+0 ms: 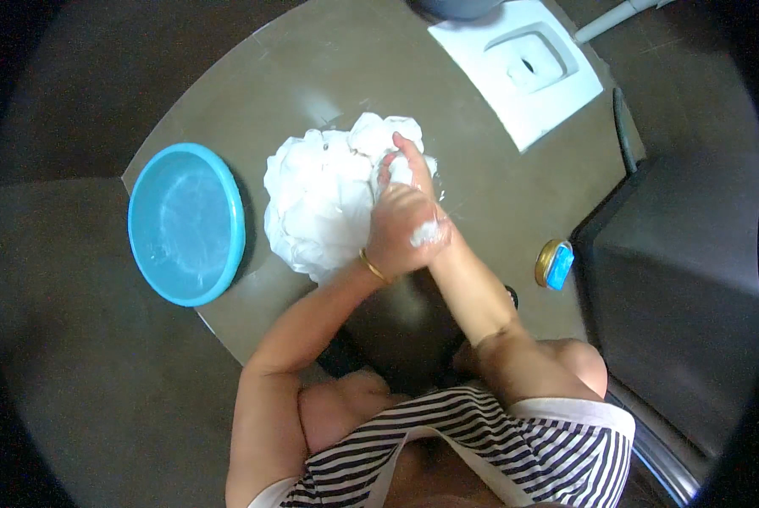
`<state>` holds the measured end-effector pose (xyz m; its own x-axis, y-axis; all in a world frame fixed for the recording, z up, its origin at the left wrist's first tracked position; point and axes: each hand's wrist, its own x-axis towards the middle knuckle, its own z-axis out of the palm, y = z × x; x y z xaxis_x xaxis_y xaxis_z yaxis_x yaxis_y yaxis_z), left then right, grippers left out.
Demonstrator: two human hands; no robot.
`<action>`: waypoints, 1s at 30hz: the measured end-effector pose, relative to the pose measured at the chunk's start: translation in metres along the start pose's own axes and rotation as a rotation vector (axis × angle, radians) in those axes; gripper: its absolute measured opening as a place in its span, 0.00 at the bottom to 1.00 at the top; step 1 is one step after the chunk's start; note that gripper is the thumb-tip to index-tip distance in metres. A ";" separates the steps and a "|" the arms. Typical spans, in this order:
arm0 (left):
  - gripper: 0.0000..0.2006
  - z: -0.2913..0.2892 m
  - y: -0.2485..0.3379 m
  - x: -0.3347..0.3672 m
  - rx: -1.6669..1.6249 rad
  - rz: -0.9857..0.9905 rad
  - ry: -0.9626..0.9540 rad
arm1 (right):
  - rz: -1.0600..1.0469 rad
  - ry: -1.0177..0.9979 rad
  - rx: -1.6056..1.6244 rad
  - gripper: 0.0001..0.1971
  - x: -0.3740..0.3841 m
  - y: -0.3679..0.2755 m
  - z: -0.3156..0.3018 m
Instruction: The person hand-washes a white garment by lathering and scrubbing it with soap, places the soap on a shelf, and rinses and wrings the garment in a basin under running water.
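We have the white cloth (316, 207) lying heaped in loose folds on the floor (473, 178), and we take it as our landmark. Our 2 hands meet at its right edge. The left hand (409, 224), below a gold-coloured bangle (374, 267), is folded over the right wrist, with a patch of white foam on its back; we cannot tell how tightly its fingers close. The right hand (412, 161) reaches past it over the cloth's right side, fingers parted, with something white at the palm. We cannot tell whether that is suds or a fold of fabric, or whether it is gripped.

Left of the cloth, well apart, stands the blue basin (186, 224). To its right, also well apart, a round gold-coloured dish (547, 262) touches a blue block (560, 267), likely soap. Beyond the cloth, to the upper right, is a white squat pan (532, 68).

We judge the step in hand to be soapy handwork, perhaps rubbing the cloth or wiping lather off the wrist. The next move seems to call for parting the 2 hands and a firm hold on the slippery folds.
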<state>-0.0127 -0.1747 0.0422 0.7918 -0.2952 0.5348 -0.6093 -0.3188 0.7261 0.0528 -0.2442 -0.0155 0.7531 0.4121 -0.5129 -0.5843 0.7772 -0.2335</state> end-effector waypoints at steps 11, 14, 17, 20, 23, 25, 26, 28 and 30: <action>0.02 -0.051 -0.079 0.017 -0.400 -0.603 0.441 | -0.454 0.389 -0.434 0.07 -0.037 0.041 0.062; 0.05 -0.078 -0.133 -0.017 -0.417 -0.917 0.667 | -0.886 -0.231 -1.181 0.06 -0.056 0.058 0.078; 0.03 -0.063 -0.108 -0.027 -0.520 -0.681 0.673 | -0.610 -0.087 -0.507 0.06 -0.046 0.049 0.088; 0.04 -0.050 -0.048 -0.013 -0.365 -0.433 0.357 | -0.321 0.183 -0.151 0.06 -0.008 0.000 0.046; 0.07 -0.017 0.015 0.001 -0.004 -0.018 0.078 | -0.144 -0.125 -0.078 0.06 0.012 -0.019 0.001; 0.09 -0.013 0.022 0.003 0.123 -0.031 0.043 | -0.251 0.069 -0.268 0.06 0.017 -0.001 0.004; 0.09 -0.019 0.011 0.009 0.130 -0.021 0.067 | -0.361 0.276 -0.459 0.06 0.015 0.010 0.007; 0.07 -0.023 0.005 0.010 0.063 0.006 0.128 | -0.227 0.190 -0.205 0.07 0.002 0.019 0.007; 0.05 -0.024 -0.003 0.017 -0.064 0.121 0.241 | -0.145 -0.279 0.032 0.07 -0.016 0.012 0.009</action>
<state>0.0041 -0.1566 0.0594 0.7059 -0.1022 0.7009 -0.7018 -0.2348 0.6725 0.0364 -0.2377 -0.0023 0.8842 0.4071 -0.2290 -0.4585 0.8500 -0.2594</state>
